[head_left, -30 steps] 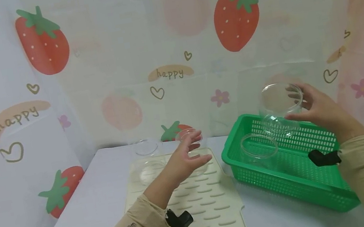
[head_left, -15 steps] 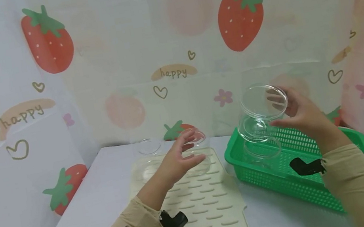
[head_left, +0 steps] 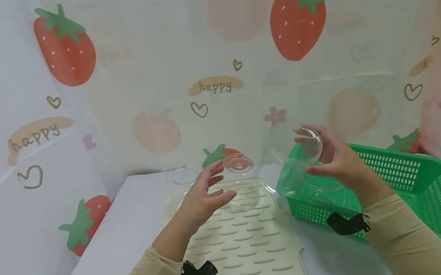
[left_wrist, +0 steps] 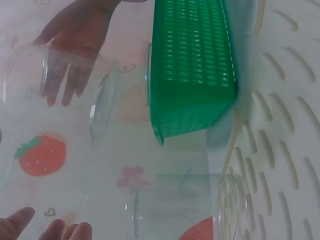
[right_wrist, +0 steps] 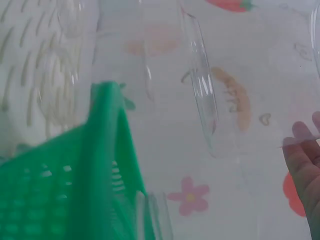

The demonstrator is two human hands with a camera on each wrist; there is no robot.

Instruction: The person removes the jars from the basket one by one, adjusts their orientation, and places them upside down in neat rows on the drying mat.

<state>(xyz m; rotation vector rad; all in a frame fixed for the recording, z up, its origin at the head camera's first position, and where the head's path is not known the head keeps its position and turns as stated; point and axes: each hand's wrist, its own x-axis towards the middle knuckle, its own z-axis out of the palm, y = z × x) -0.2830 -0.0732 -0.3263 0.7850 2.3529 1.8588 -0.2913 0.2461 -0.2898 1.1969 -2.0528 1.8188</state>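
My right hand [head_left: 323,155] grips a clear glass jar [head_left: 294,157], tilted on its side with its mouth toward me, above the left end of the green basket [head_left: 406,174]. In the left wrist view the jar [left_wrist: 35,80] shows with the fingers [left_wrist: 67,75] behind it. The jar's rim [right_wrist: 200,90] fills the right wrist view. My left hand [head_left: 216,184] hovers with fingers spread and holds nothing, over the cream ribbed mat [head_left: 249,259]. It is just left of a clear glass [head_left: 242,196] standing on the mat.
Two more clear glasses [head_left: 185,175] [head_left: 239,163] stand at the mat's far edge. The basket [left_wrist: 192,70] sits right of the mat [left_wrist: 280,125] on a white table [head_left: 105,259]. A strawberry-print cloth [head_left: 208,61] closes off the back and sides.
My right hand has carried the jar up out of the basket and leftward toward the mat, tipping it over. The left hand has stayed over the mat.
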